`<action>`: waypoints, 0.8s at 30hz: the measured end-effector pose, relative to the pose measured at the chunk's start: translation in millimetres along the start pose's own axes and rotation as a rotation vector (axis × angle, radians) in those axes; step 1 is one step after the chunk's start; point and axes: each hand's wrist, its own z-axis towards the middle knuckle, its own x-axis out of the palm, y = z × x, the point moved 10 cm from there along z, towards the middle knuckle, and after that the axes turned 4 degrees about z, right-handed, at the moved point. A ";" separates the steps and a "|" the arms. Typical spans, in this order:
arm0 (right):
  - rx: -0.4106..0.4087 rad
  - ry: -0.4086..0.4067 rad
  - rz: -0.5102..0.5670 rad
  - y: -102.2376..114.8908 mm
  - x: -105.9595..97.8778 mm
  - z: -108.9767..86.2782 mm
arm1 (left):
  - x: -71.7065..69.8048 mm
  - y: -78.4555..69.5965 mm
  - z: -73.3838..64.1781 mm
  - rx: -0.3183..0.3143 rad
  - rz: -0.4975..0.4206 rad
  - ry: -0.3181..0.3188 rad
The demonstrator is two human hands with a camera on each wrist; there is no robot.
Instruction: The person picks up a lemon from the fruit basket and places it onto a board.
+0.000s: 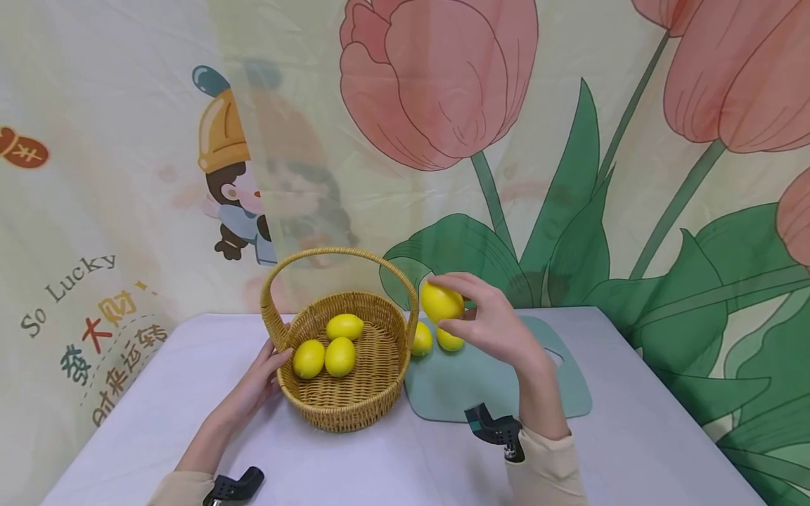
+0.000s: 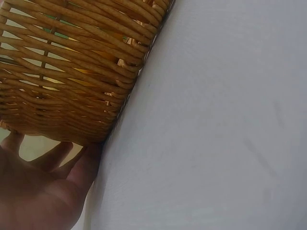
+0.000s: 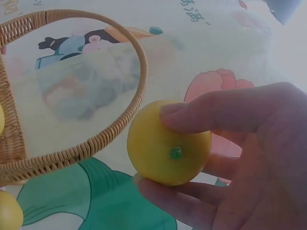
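Observation:
My right hand (image 1: 484,316) pinches a yellow lemon (image 1: 442,303) between thumb and fingers, held in the air just right of the basket handle. In the right wrist view the lemon (image 3: 163,148) shows a small green stem end. The woven wicker basket (image 1: 380,404) stands upright on the table with three lemons inside, one of them a lemon (image 1: 344,327) at the back. My left hand (image 1: 253,383) holds the basket's left side, thumb at the rim; in the left wrist view its fingers (image 2: 53,155) meet the woven wall (image 2: 62,96).
Right of the basket lies a green cutting board (image 1: 481,393) with a lemon (image 1: 421,339) and another lemon (image 1: 450,340) near its back left corner. A tall arched handle (image 1: 338,251) spans the basket. Behind the white-covered table (image 1: 354,471) hangs a printed cloth (image 1: 304,105).

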 end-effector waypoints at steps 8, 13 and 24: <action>0.072 -0.004 -0.052 -22.9 -4.7 2.9 | -0.1 -0.1 -0.2 -0.002 -0.002 -0.004; 0.112 -0.008 -0.066 -44.0 -4.5 5.8 | -0.2 1.8 0.6 -0.006 -0.006 -0.009; 0.244 -0.045 -0.112 -92.6 -10.2 5.4 | 0.1 1.8 0.4 -0.004 -0.009 -0.006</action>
